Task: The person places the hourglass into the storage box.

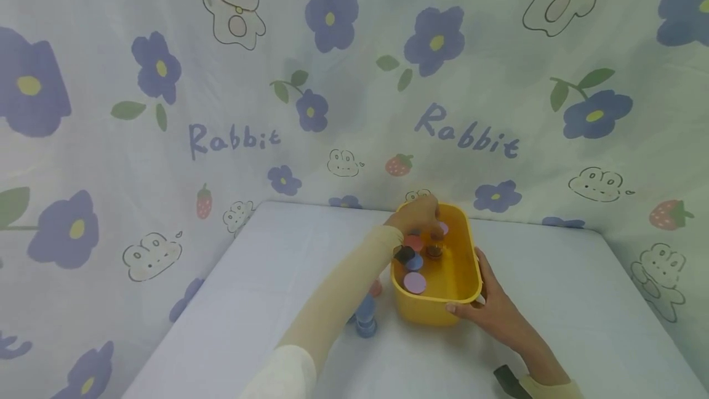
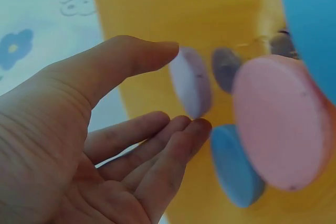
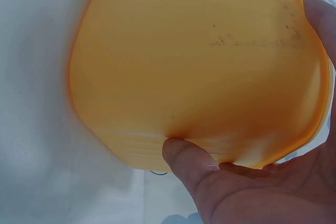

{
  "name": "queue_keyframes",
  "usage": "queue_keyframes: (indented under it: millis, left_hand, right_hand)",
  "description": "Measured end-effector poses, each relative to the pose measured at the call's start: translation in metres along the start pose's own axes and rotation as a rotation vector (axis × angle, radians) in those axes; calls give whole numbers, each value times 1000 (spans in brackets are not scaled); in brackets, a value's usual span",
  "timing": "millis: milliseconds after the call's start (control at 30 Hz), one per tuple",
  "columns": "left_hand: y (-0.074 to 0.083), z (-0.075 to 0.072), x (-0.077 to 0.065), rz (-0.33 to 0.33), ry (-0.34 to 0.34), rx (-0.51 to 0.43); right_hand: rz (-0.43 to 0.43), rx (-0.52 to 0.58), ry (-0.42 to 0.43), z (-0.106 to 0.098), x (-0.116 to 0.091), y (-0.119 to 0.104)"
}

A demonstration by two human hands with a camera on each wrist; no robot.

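Observation:
A yellow plastic bin (image 1: pixel 437 313) stands on the white table, holding several small sand timers with round coloured end caps. Inside it, my left hand (image 1: pixel 419 217) reaches to the far left part and pinches a lavender sand timer (image 2: pixel 191 82) between thumb and fingertips. Close by are a pink cap (image 2: pixel 283 121), a small blue cap (image 2: pixel 236 166) and a dark grey cap (image 2: pixel 226 69). Another lavender cap (image 1: pixel 415 282) sits in the near left corner. My right hand (image 1: pixel 498 310) grips the bin's near right corner, thumb (image 3: pixel 189 161) against its wall.
Left of the bin, a blue sand timer (image 1: pixel 365 316) stands on the table, with a pink piece (image 1: pixel 375 288) partly hidden behind my left forearm. A curtain (image 1: pixel 354 79) printed with rabbits and flowers hangs along the table's far edge (image 1: pixel 532 222).

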State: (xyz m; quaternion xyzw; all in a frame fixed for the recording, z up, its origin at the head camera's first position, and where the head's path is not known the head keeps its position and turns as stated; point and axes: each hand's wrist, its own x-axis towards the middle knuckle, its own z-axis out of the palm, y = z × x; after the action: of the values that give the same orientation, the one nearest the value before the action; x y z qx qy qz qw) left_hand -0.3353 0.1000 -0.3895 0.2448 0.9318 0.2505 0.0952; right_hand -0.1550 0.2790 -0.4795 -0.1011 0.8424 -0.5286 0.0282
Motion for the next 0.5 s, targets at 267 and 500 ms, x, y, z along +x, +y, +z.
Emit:
queue_keyframes:
  millis: [267, 500]
  left_hand:
    - [2, -29, -9, 113, 69, -63]
    - [-13, -53, -29, 202, 111, -104]
  right_hand:
    - [15, -7, -3, 0, 1, -1]
    - [32, -8, -3, -1, 2, -3]
